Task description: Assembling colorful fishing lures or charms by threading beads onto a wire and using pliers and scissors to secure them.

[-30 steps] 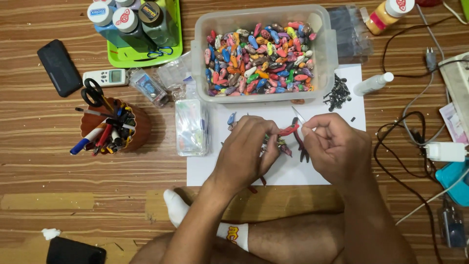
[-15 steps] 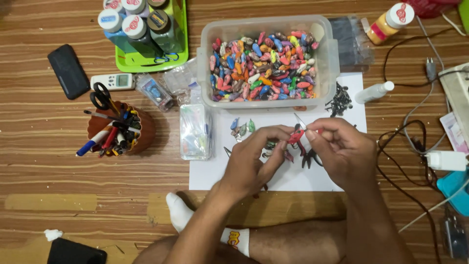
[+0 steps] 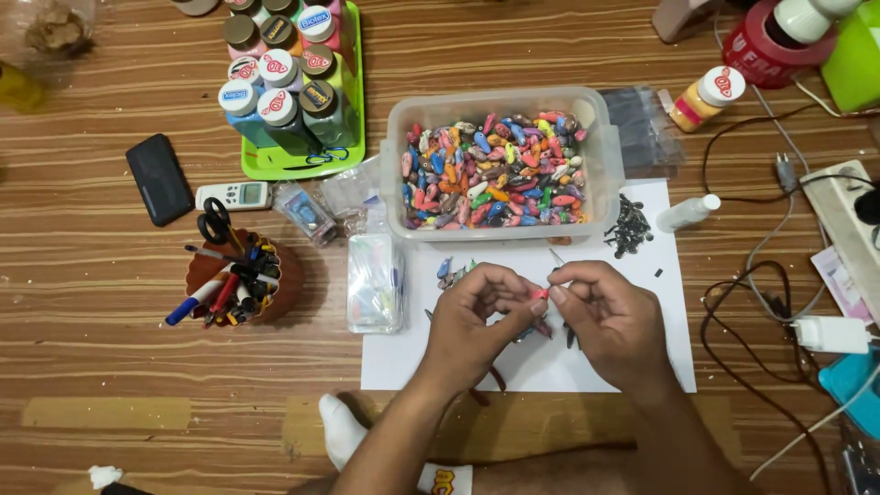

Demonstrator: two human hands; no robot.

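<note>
1. At the far left I see a black phone (image 3: 159,179) on the wooden floor (image 3: 82,367), and near it a brown pen pot (image 3: 246,280) stuffed with markers and scissors.
2. Farther off, a green tray (image 3: 275,163) carries capped bottles.
3. A small clear packet (image 3: 374,282) lies on the left edge of the white sheet (image 3: 660,330).
4. My left hand (image 3: 472,316) hovers over the sheet, fingers curled in, thumb and forefinger pinched on the left end of a small red piece (image 3: 543,293).
5. That red piece sits right between my two hands, above the middle of the sheet, just near of the clear tub (image 3: 502,170) of coloured pieces.
6. My right hand (image 3: 616,316) meets it from the right, fingertips closed on the same piece and on a thin pale stick (image 3: 557,260) that angles up and away; the other fingers are folded.
7. Right of the tub lies a heap of small black bits (image 3: 629,225), then a small white bottle (image 3: 687,213) on its side.
8. At the far right, cables (image 3: 733,302) and a white charger (image 3: 830,335).
</note>
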